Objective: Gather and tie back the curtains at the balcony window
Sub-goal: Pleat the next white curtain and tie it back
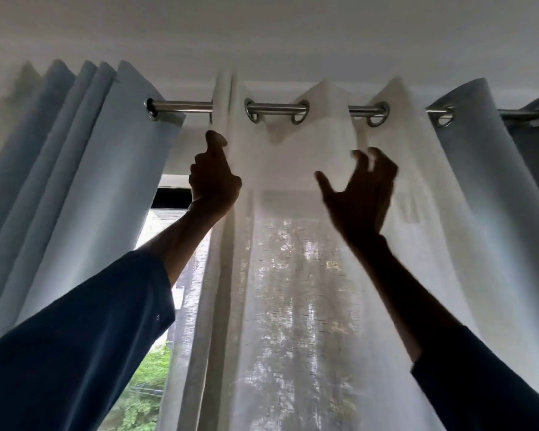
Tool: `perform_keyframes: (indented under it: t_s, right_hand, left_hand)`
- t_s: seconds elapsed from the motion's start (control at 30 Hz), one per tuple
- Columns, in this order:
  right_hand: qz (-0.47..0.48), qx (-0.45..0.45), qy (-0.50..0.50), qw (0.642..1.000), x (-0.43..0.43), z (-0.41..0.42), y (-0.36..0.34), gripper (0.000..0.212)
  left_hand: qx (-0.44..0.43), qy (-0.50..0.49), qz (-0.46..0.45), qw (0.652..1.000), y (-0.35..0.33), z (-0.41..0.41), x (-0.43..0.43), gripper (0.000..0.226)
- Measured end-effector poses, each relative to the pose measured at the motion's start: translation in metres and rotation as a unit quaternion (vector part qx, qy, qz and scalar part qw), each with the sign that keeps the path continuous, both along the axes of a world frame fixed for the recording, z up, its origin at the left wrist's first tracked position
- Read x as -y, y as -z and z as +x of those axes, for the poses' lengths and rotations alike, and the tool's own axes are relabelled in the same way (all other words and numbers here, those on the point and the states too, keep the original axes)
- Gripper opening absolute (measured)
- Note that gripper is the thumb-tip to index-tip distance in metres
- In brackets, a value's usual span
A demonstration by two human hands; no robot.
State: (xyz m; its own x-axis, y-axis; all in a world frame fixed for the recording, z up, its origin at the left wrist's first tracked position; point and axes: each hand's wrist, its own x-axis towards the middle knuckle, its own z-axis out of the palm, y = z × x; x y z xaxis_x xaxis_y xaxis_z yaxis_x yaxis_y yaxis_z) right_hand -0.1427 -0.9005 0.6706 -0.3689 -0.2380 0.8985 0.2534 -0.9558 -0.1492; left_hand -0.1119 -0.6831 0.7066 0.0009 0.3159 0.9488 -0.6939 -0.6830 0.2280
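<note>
Position: at the balcony window a sheer curtain [293,275] hangs by steel eyelets [252,111] from a metal rod [184,106] just under the ceiling. It is spread between the left grey-blue curtain [75,181], bunched in pleats, and the right grey-blue curtain [467,150], only partly drawn.

Grips: the left grip [213,178] pinches the sheer's leading edge just below the rod, thumb up and fingers curled. The right grip [358,194] is wide, with fingers spread and half hooked. It is close in front of the sheer's upper folds and holds nothing. It is blurred, so contact cannot be confirmed.

Assessment: the sheer is judged light, limp and loosely woven, since daylight and foliage show through it. It should fold without resistance, but may distort or snag if dragged by one corner. The eyelets are the stiff points. Pushing there, or on the band beside them, should gather it cleanly. The grey-blue panels look thicker and heavier and are best taken as a whole bundle lower down. No tie-back is in view.
</note>
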Motion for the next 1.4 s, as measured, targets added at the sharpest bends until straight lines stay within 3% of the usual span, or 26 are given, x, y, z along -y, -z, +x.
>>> perform_keyframes:
  t_s: [0.07, 0.1, 0.23, 0.37, 0.47, 0.57, 0.67, 0.77, 0.83, 0.93, 1.03, 1.13, 1.2, 1.23, 1.3, 1.33, 1.4]
  right_hand:
    - [0.077, -0.124, -0.046, 0.988, 0.023, 0.001, -0.012, 0.091]
    - [0.081, -0.16, -0.067, 0.981, 0.027, 0.005, -0.017, 0.087]
    - [0.045, -0.141, -0.092, 0.985, 0.013, 0.018, -0.027, 0.012]
    - [-0.033, -0.168, -0.036, 0.985, -0.038, 0.02, -0.038, 0.015]
    - [-0.126, -0.17, -0.07, 0.975, -0.1, 0.019, -0.041, 0.024]
    - [-0.172, -0.16, -0.083, 0.968, -0.132, 0.026, -0.037, 0.02]
    - [-0.204, -0.144, -0.05, 0.967, -0.14, 0.031, -0.036, 0.017]
    - [-0.241, -0.133, -0.062, 0.959, -0.152, 0.023, -0.036, 0.02]
    - [-0.234, -0.149, -0.072, 0.958, -0.159, 0.024, -0.038, 0.017]
    - [-0.199, -0.167, -0.121, 0.958, -0.149, 0.034, -0.037, 0.018]
    - [-0.204, -0.162, -0.128, 0.957, -0.133, 0.031, -0.024, 0.023]
    - [-0.249, -0.166, -0.179, 0.937, -0.109, 0.027, -0.013, 0.023]
    - [-0.222, -0.145, -0.235, 0.935, -0.081, 0.023, -0.009, 0.024]
    - [-0.185, -0.098, -0.226, 0.952, -0.061, 0.018, -0.008, 0.028]
    - [-0.084, 0.018, -0.118, 0.989, -0.014, 0.004, -0.008, 0.042]
    - [-0.029, 0.026, -0.066, 0.997, 0.011, -0.003, -0.009, 0.057]
    - [0.076, -0.075, -0.041, 0.993, 0.053, -0.015, -0.01, 0.092]
  left_hand:
    - [0.027, -0.023, 0.017, 0.999, 0.004, 0.005, 0.002, 0.068]
    - [0.037, -0.033, 0.028, 0.998, 0.006, 0.007, 0.003, 0.071]
    - [0.047, -0.047, 0.051, 0.997, 0.007, 0.009, -0.003, 0.062]
    - [0.055, -0.054, 0.071, 0.994, 0.001, 0.015, -0.017, 0.054]
    - [0.071, -0.028, 0.081, 0.994, -0.004, 0.023, -0.024, 0.046]
    - [0.107, 0.012, 0.106, 0.988, -0.009, 0.025, -0.033, 0.035]
    - [0.074, 0.042, 0.117, 0.99, -0.012, 0.013, -0.034, 0.037]
    - [0.019, 0.047, 0.072, 0.996, -0.017, 0.012, -0.035, 0.033]
    - [-0.02, 0.101, 0.02, 0.994, -0.02, 0.01, -0.04, 0.031]
    - [-0.066, 0.173, -0.042, 0.982, -0.024, -0.001, -0.037, 0.046]
    - [-0.091, 0.069, -0.039, 0.993, -0.029, -0.014, -0.017, 0.067]
    - [-0.116, -0.014, -0.011, 0.993, -0.028, -0.023, 0.0, 0.064]
    - [-0.105, -0.031, 0.004, 0.994, -0.029, -0.019, 0.0, 0.054]
    - [-0.098, -0.037, 0.007, 0.995, -0.028, -0.015, -0.002, 0.048]
    - [-0.071, -0.045, 0.013, 0.996, -0.026, -0.005, -0.008, 0.035]
    - [-0.059, -0.052, 0.017, 0.997, -0.025, -0.002, -0.011, 0.028]
    - [-0.043, -0.064, 0.021, 0.997, -0.022, 0.001, -0.013, 0.023]
